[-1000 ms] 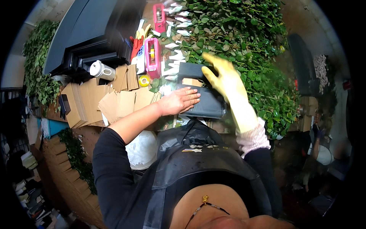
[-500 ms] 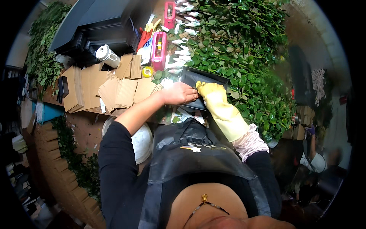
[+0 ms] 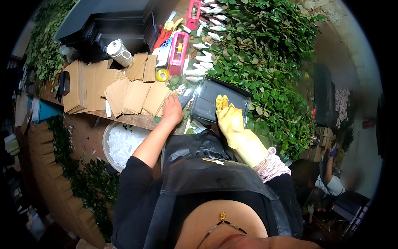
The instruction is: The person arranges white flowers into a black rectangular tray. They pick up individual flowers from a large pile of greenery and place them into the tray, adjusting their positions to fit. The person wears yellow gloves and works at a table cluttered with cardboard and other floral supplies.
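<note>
My bare left hand (image 3: 172, 109) is at the right end of the fanned cardboard pieces (image 3: 156, 99), its fingers curled and close together against the edge of one. My right hand (image 3: 229, 114), in a yellow rubber glove, rests on a black folded sheet (image 3: 207, 101), fingers stretched out over its surface. This sheet lies on the table in front of me, with a raised far edge and shiny clear plastic along its sides. Beyond it are rose stems with green leaves (image 3: 265, 79), their wrapped white-pink ends (image 3: 205, 62) pointing left.
Two pink tape dispensers (image 3: 179, 54), a yellow tape roll (image 3: 162, 75), a phone (image 3: 164, 52) and a white bottle (image 3: 119, 52) stand left of the stems. Black boards (image 3: 120, 31) are stacked behind. A white tub (image 3: 124, 145) of paper strips sits below the table edge. A person (image 3: 331, 180) works at far right.
My left hand has left the black sheet and moved left to the cardboard pieces. My gloved right hand has shifted slightly down, its fingers loosened from their pinch, uncovering more of the sheet.
</note>
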Demonstrator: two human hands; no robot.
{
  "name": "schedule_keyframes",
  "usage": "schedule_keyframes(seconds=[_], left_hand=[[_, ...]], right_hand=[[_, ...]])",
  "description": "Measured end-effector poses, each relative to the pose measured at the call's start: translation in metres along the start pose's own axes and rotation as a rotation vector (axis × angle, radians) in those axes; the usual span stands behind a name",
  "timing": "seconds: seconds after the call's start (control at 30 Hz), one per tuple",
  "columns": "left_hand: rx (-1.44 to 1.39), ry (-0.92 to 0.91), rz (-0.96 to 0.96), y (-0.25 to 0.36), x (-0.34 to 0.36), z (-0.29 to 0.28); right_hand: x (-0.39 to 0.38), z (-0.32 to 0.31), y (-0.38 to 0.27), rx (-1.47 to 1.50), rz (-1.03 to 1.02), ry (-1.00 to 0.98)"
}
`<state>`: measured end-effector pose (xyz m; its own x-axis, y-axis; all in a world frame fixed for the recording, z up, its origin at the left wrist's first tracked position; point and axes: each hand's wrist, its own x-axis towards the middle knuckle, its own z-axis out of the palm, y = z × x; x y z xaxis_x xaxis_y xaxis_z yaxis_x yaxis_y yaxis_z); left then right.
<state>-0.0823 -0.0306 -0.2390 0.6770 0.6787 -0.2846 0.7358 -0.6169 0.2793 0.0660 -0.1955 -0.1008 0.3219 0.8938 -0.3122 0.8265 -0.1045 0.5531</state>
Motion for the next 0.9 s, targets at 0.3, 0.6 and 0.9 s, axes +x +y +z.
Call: schedule_keyframes(seconds=[0.3, 0.6, 0.9], left_hand=[[-0.699, -0.459, -0.081, -0.018, 0.006, -0.089], [-0.409, -0.46, 0.304, -0.014, 0.011, -0.15], [-0.107, -0.457, 0.299, 0.001, 0.02, -0.149]], right_hand=[[0.004, 0.015, -0.003, 0.06, 0.049, 0.101], [0.001, 0.0, 0.002, 0.061, 0.02, 0.023], [0.007, -0.013, 0.006, 0.076, 0.024, -0.105]])
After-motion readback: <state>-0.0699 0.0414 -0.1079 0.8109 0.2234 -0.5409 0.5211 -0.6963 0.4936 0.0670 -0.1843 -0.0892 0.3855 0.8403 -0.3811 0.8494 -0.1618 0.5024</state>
